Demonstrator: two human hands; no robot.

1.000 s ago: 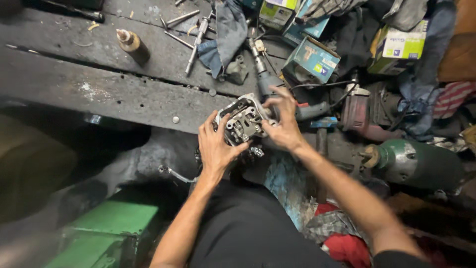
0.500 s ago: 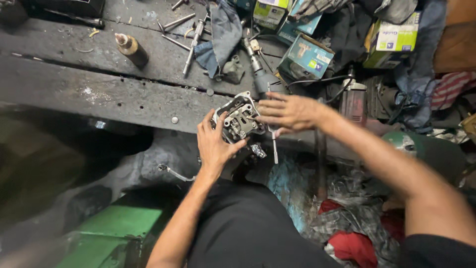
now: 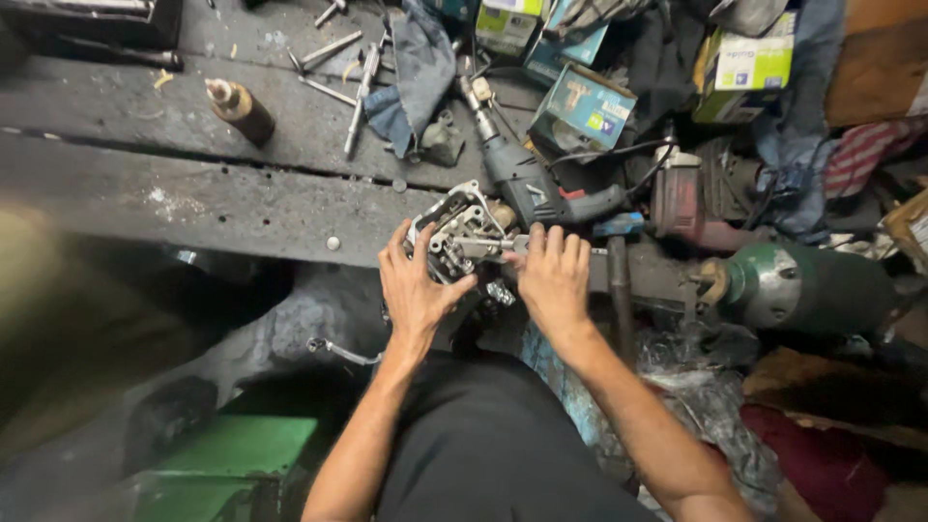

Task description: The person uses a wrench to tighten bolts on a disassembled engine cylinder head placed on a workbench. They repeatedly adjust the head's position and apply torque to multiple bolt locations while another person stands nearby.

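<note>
A grey metal engine part [image 3: 456,230] with valves and ports rests at the edge of a dark wooden bench [image 3: 193,193], just in front of me. My left hand [image 3: 416,285] grips its left side, thumb across the lower face. My right hand [image 3: 553,275] is closed on a thin metal tool [image 3: 488,246] whose tip lies across the part. The lower portion of the part is hidden by both hands.
A power drill [image 3: 527,179] lies right behind the part, a hammer [image 3: 619,280] to its right. A brown bottle [image 3: 240,109], loose sockets and wrenches [image 3: 333,63], a blue rag [image 3: 416,68], cardboard boxes [image 3: 585,106] and a green motor [image 3: 802,285] crowd the bench.
My right hand has come down from the top right of the part to its right side and now holds a tool against it. My left hand has kept its grip.
</note>
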